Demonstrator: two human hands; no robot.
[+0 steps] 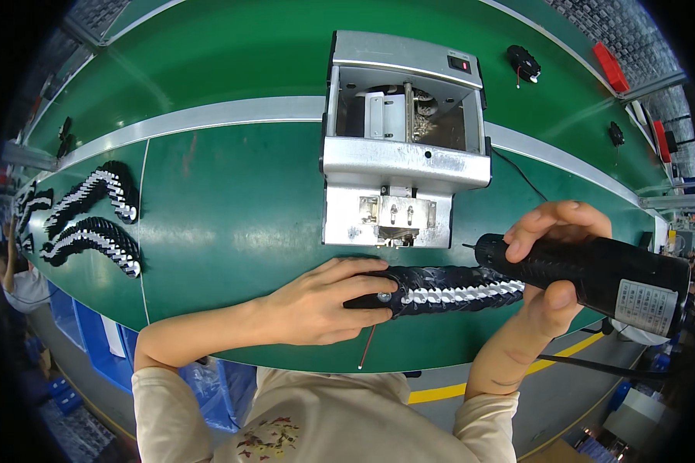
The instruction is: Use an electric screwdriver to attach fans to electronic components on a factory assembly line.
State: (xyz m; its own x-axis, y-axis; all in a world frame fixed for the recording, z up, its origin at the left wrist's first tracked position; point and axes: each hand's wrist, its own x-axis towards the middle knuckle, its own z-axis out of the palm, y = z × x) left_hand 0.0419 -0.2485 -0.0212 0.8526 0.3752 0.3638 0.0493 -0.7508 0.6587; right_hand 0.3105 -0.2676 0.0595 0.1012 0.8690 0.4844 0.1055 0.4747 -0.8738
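A black jointed strip with a white ridge down its middle (463, 295) lies across the bench in front of me. My left hand (338, 301) grips its left end, fingers wrapped over the dark end piece and thumb on the near side. A thin red wire (367, 347) trails from below that end toward the bench edge. My right hand (560, 262) is closed around a thick black electric screwdriver (594, 274), held above the strip's right part. Its thin bit points left, apart from the strip. Just beyond the strip stands a silver screw feeder (405, 166) with small screws inside.
Two more black-and-white jointed strips (100, 247) lie at the left of the green bench (232, 201). Small black parts with wires (523, 63) sit on the far green surface, near a red bin (611, 67). Blue bins (104, 339) stand below the left edge.
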